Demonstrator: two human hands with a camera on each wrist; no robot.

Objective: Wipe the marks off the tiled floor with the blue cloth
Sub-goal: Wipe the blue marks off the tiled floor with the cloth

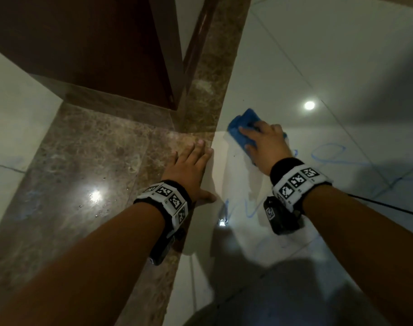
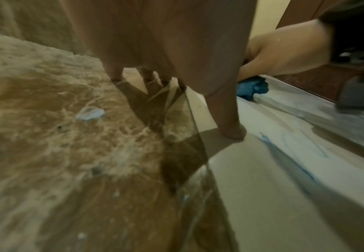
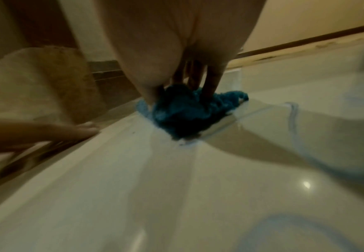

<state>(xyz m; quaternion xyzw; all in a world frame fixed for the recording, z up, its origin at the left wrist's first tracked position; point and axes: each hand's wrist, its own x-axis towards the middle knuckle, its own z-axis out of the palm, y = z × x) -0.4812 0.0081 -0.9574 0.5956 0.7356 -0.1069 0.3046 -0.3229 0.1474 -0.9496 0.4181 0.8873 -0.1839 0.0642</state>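
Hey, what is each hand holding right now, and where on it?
The right hand grips the bunched blue cloth from on top, fingers curled into its folds. The left hand holds nothing; it rests flat on the floor.

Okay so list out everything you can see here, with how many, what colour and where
blue cloth: one, blue, bunched on the pale tile under the right hand
marks: several, blue scribbles, on the pale tile right of and behind the cloth
pale floor tiles: several, off-white, glossy, right side
marble strip: one, brown, veined, running left of the pale tiles
wooden door: one, dark brown, upper left
wrist bands: two, black and white with coded squares, one per wrist
left hand: one, flat on the floor across the marble edge
right hand: one, presses and grips the cloth
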